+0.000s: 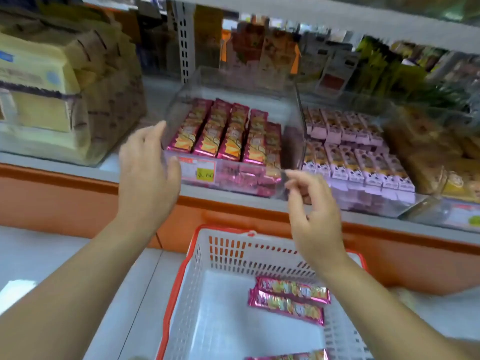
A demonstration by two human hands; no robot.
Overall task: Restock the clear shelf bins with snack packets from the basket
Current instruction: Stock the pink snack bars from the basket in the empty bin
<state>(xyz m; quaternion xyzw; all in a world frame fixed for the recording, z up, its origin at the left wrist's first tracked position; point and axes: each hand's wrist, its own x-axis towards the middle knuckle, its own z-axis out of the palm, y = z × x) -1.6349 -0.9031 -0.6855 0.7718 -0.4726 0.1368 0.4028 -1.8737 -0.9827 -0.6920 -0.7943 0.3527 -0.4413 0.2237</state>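
A clear bin [300, 118] stands on the shelf, filled with rows of pink and orange snack packets [228, 131]. My left hand [149, 175] lies against the bin's left front corner, fingers nearly straight along the side wall and thumb at the front. My right hand [314, 214] pinches the bin's right front corner between thumb and fingertips. Below, a white basket with a red rim [197, 255] holds two matching pink packets [291, 298] side by side. Another packet [288, 356] shows at the bottom edge.
A neighbouring clear bin of pale lilac packets [350, 152] touches the right side. Large beige and yellow packs [39, 100] fill the bin on the left. A yellow price label [205, 172] sits on the bin front. The orange shelf edge [65, 198] runs below.
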